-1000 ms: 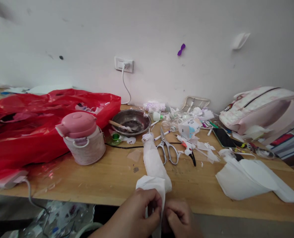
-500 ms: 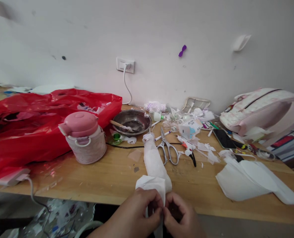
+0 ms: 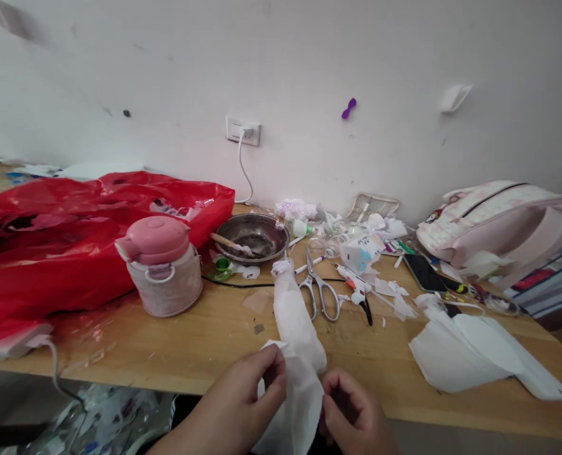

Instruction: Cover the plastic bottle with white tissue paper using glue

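Observation:
My left hand (image 3: 247,395) is closed in a pinch on a thin sheet of white tissue paper (image 3: 298,401). At the sheet's right edge my right hand (image 3: 352,411) is also closed, thumb against fingers, gripping the paper. The sheet hangs spread between both hands at the table's front edge. Just beyond it lies a white, paper-covered bottle-shaped object (image 3: 294,313), its narrow neck pointing away from me. The sheet hides part of its near end. Metal scissors (image 3: 319,287) rest right beside it, blades pointing away.
To the left stand a pink-lidded jug (image 3: 162,268) and a red plastic bag (image 3: 72,253). A metal bowl (image 3: 274,254) holds a wooden-handled brush. On the right are a glue gun (image 3: 357,291), a phone (image 3: 423,273), more white sheets (image 3: 446,357) and a backpack (image 3: 480,221).
My hands have moved apart, the left one going left. The tissue between them, folded narrow before, is now spread wider. The view has tilted slightly upward.

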The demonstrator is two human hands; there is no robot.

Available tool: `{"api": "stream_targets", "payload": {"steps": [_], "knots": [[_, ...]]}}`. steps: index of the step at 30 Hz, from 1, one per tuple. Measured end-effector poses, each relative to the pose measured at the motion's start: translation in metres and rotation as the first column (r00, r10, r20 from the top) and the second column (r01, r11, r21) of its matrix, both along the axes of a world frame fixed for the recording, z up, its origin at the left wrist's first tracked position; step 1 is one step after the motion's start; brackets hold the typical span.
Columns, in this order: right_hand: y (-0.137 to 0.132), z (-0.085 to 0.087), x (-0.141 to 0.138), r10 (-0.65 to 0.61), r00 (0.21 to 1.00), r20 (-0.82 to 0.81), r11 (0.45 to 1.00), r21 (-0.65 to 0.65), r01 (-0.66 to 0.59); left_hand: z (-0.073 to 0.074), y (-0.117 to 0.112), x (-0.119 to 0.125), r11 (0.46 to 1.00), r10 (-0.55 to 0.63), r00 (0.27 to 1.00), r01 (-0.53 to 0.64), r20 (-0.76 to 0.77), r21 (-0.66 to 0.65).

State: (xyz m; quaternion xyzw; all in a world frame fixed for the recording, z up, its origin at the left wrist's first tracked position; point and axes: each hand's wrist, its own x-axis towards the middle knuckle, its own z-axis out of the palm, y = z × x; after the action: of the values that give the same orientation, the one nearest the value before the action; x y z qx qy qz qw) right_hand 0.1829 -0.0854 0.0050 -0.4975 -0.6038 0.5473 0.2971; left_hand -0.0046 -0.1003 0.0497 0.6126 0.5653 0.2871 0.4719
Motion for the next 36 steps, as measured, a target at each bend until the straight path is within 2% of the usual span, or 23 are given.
{"api": "stream_targets", "payload": {"steps": [6, 9, 12, 17, 21, 24, 29, 32, 34, 36], "knots": [[-0.002, 0.014, -0.016, 0.068, 0.997, -0.025, 0.997, -0.037, -0.069, -0.003, -0.003, 0.004, 0.992, -0.102, 0.993, 0.106, 0.064, -0.063], [-0.003, 0.018, -0.017, 0.083, 0.995, -0.046, 0.993, -0.075, -0.086, -0.003, -0.001, 0.004, 0.992, -0.112, 0.99, 0.117, 0.089, -0.055], [-0.001, 0.021, -0.011, 0.085, 0.996, -0.039, 0.994, -0.06, -0.087, -0.001, 0.0, -0.001, 0.995, -0.09, 0.992, 0.094, 0.083, -0.044], [0.004, 0.032, 0.002, 0.03, 0.999, -0.024, 0.998, -0.05, -0.031, -0.001, -0.001, -0.019, 0.994, -0.022, 0.998, 0.028, -0.054, 0.104], [0.006, 0.039, 0.01, -0.022, 1.0, 0.014, 1.0, 0.008, 0.022, 0.0, -0.003, -0.034, 0.981, -0.018, 0.999, 0.025, -0.04, 0.194], [0.006, 0.041, 0.015, -0.053, 0.998, 0.045, 0.998, 0.042, 0.051, 0.005, -0.005, -0.042, 0.951, -0.042, 0.999, 0.048, -0.029, 0.305], [0.008, 0.05, 0.023, -0.152, 0.988, -0.013, 0.988, 0.006, 0.152, 0.008, -0.004, -0.054, 0.883, -0.027, 0.991, 0.085, -0.131, 0.461], [0.011, 0.056, 0.036, -0.244, 0.969, -0.029, 0.97, 0.004, 0.244, 0.002, -0.003, -0.064, 0.837, 0.092, 0.96, 0.069, -0.264, 0.543], [0.018, 0.057, 0.052, -0.283, 0.959, 0.01, 0.959, 0.025, 0.283, -0.003, -0.002, -0.072, 0.787, 0.228, 0.916, 0.026, -0.33, 0.616], [0.029, 0.055, 0.073, -0.286, 0.953, 0.096, 0.958, 0.055, 0.282, -0.005, -0.001, -0.08, 0.746, 0.3, 0.884, 0.018, -0.359, 0.665]]}}
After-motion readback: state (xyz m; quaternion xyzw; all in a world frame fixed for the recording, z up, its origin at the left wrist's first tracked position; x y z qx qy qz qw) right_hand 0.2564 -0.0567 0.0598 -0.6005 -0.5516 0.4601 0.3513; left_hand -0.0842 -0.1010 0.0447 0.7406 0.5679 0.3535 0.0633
